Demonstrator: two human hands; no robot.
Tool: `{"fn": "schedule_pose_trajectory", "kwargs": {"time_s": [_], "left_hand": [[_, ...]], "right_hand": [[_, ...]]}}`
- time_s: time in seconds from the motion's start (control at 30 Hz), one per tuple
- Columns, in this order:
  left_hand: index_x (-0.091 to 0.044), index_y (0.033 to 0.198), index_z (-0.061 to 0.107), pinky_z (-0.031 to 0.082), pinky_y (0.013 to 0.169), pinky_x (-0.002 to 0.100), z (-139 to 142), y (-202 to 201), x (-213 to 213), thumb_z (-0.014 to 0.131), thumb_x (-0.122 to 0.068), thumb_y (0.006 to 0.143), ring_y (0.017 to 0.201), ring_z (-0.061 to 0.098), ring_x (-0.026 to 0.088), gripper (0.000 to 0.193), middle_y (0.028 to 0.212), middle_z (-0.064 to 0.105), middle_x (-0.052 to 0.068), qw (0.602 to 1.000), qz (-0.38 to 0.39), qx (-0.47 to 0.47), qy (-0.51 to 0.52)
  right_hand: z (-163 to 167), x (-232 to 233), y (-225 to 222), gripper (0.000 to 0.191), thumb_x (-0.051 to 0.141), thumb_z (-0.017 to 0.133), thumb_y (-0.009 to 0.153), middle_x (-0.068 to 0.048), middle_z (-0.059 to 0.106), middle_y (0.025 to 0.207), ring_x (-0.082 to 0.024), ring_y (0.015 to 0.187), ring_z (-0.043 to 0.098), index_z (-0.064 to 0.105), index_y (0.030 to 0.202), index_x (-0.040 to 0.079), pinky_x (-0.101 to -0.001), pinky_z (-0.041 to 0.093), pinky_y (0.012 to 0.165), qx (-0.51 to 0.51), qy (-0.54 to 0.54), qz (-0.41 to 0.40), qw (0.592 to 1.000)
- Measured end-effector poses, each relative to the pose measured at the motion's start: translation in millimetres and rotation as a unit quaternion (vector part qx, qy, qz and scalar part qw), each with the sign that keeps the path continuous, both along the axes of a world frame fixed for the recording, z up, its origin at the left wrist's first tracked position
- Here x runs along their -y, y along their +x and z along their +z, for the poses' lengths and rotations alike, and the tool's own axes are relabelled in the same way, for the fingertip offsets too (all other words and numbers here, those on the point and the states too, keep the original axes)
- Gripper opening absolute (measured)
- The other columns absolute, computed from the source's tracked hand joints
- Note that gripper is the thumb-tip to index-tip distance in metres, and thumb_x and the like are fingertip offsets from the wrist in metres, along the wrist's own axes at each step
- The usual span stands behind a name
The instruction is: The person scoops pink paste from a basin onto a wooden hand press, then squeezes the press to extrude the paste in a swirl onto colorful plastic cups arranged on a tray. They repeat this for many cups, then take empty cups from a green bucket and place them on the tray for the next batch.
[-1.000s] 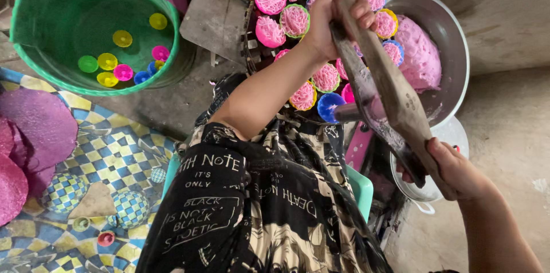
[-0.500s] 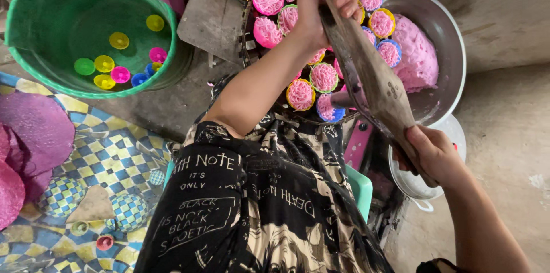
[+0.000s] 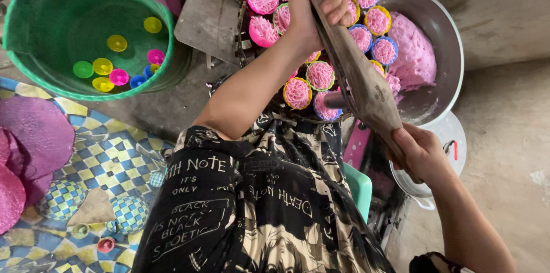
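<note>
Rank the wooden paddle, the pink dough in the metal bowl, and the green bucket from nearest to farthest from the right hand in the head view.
1. Wooden paddle: gripped by the right hand.
2. Pink dough: above the hand, inside the metal bowl.
3. Green bucket: far across, at the upper left.

Bucket (image 3: 34,49) left, dough bowl (image 3: 447,38) right, moulds (image 3: 298,92) between.

Single head-worn view, looking steeply down over wearer's own chest and arms. Close range: black printed shirt (image 3: 240,204) fills lower centre. Round green plastic tub (image 3: 34,72) upper left, wide metal bowl (image 3: 447,44) upper right, bare concrete floor (image 3: 510,135) right.
</note>
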State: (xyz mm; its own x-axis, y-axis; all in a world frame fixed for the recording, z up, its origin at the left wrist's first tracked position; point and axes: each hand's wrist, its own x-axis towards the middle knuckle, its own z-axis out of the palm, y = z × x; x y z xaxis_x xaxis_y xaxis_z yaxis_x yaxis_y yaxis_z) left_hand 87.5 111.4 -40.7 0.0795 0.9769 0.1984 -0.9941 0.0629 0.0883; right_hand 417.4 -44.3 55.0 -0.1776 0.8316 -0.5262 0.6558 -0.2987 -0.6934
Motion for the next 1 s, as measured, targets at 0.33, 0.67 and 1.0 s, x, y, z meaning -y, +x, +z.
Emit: {"fn": "schedule_pose_trajectory", "kwargs": {"time_s": [0.33,0.67,1.0], "left_hand": [[-0.014,0.099,0.063,0.045,0.053,0.041,6.4,27.8,15.8,0.038,-0.079,0.097,0.045,0.044,0.020,0.070,0.053,0.038,0.001,0.999,-0.024,0.000,-0.030],[-0.016,0.138,0.060,0.058,0.092,0.045,61.5,-26.7,44.5,0.035,-0.072,0.095,0.104,0.068,0.023,0.076,0.118,0.069,0.015,0.953,0.013,-0.299,0.045],[-0.012,0.120,0.075,0.052,0.067,0.039,-9.3,-104.8,134.4,0.073,-0.039,0.096,0.072,0.065,0.023,0.036,0.080,0.066,0.003,0.395,0.421,-0.797,-0.177]], "right_hand": [[-6.8,18.4,34.1,0.041,0.033,0.052,0.101,-0.010,0.063,0.065,-0.015,0.048,0.054,0.069,0.113,-0.003,-0.0313,0.044,0.044,-0.016,-0.012,-0.027,0.999],[-35.2,47.9,51.1,0.072,0.064,0.055,0.094,-0.012,0.066,0.080,-0.016,0.052,0.058,0.058,0.119,-0.003,-0.0284,0.046,0.041,-0.278,0.045,-0.034,0.959],[-55.0,75.3,40.0,0.087,0.073,0.053,0.100,-0.014,0.056,0.072,-0.018,0.061,0.050,0.056,0.126,-0.010,-0.0300,0.036,0.050,-0.378,0.164,-0.151,0.898]]}}
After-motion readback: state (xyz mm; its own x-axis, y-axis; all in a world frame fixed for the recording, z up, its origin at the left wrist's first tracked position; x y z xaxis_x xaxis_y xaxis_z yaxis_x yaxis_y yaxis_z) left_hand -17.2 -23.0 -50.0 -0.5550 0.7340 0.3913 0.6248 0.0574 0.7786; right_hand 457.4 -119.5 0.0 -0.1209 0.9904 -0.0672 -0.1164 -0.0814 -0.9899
